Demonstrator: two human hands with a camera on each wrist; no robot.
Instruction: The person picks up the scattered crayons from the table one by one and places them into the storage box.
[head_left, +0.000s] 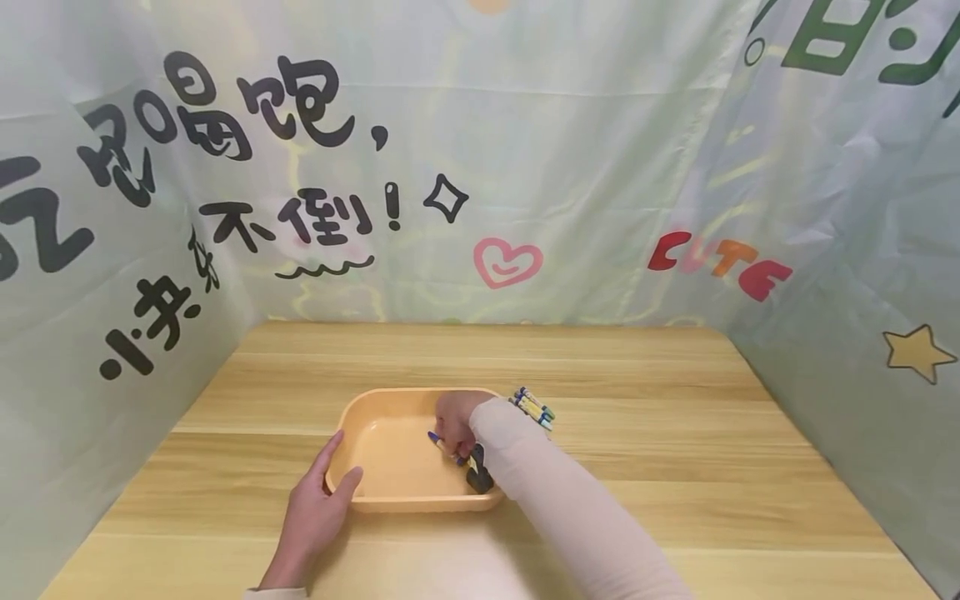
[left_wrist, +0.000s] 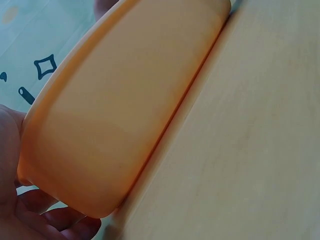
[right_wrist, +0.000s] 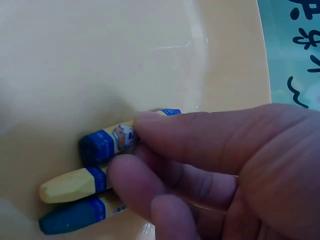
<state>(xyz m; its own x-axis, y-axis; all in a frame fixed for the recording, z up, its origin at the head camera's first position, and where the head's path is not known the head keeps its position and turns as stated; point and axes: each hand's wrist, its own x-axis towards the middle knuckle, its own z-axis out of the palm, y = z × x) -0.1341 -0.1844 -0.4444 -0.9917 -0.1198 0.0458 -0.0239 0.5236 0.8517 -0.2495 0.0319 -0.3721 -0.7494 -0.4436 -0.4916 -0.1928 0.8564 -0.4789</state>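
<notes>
My left hand grips the left end of an orange plastic tray, thumb at the rim and fingers along the outer wall. In the left wrist view the curled fingers lie by the tray's corner. Inside the tray, my right hand pinches a crayon with a dark blue end and a printed wrapper. A yellow crayon and a teal crayon lie side by side close to it, partly covered by the fingers.
More crayons lie in a small group on the wooden table, just right of the tray. A black device sits at the right wrist. Printed cloth walls stand around the table.
</notes>
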